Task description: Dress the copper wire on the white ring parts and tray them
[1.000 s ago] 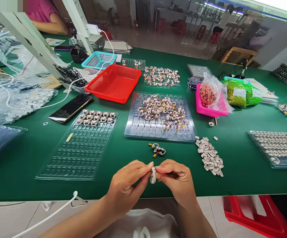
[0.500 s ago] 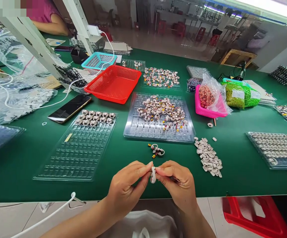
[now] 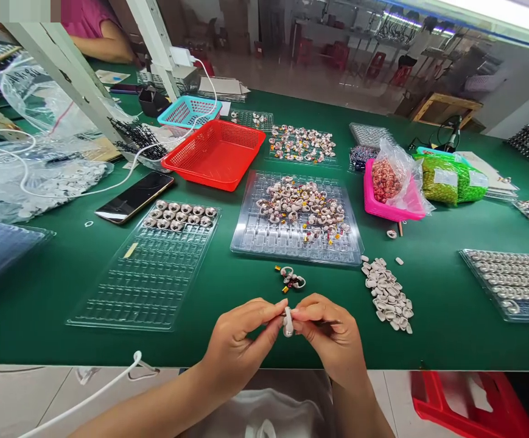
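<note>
Both hands are positioned above the near edge of the counter (image 3: pixel 227 286), centred in front of the torso, and meet at one small curved part (image 3: pixel 288 323). The part stands nearly upright between them, its rounded end down.

Left hand (image 3: pixel 239 334): the forearm enters from the lower left and slopes up to the right. The back of the hand faces up and outward. The thumb and index finger point inward, their tips clamped on the left side of the part; the other fingers are largely hidden.

Right hand (image 3: pixel 335 337): the forearm rises steeply from the lower right and leans left. The index finger extends inward above the thumb, and both tips press on the right side of the part. The remaining fingers curl toward the palm, around a thin dark item (image 3: pixel 336 322) that is mostly hidden.

Just beyond the fingertips, loose wired pieces (image 3: pixel 294 280) lie on the counter. Behind them is a clear tray (image 3: pixel 257 237) with a heap of similar pieces. A pile of pale shells (image 3: pixel 388 295) lies to the right.
</note>
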Tool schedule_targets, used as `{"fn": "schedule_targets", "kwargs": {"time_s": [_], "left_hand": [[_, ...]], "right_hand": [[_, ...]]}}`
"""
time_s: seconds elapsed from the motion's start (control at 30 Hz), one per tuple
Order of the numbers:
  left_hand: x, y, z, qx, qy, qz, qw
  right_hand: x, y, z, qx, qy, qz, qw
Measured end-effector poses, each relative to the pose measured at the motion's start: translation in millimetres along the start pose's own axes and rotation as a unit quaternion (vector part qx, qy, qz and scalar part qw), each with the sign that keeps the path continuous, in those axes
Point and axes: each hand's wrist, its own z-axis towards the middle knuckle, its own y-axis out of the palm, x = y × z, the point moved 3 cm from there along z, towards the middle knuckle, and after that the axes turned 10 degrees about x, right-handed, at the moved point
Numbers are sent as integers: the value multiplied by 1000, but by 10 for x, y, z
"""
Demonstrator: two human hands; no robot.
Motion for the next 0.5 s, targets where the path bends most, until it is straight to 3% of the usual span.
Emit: {"fn": "schedule_targets", "kwargs": {"time_s": [0.2,0.5], "left_hand": [[-16,14,6,-15,2,3,1000],[-28,27,-3,-42,-9,19,999]], "right_hand": [[70,-7,8,-1,43,38,998],[43,-76,-1,-21,0,-38,999]]}}
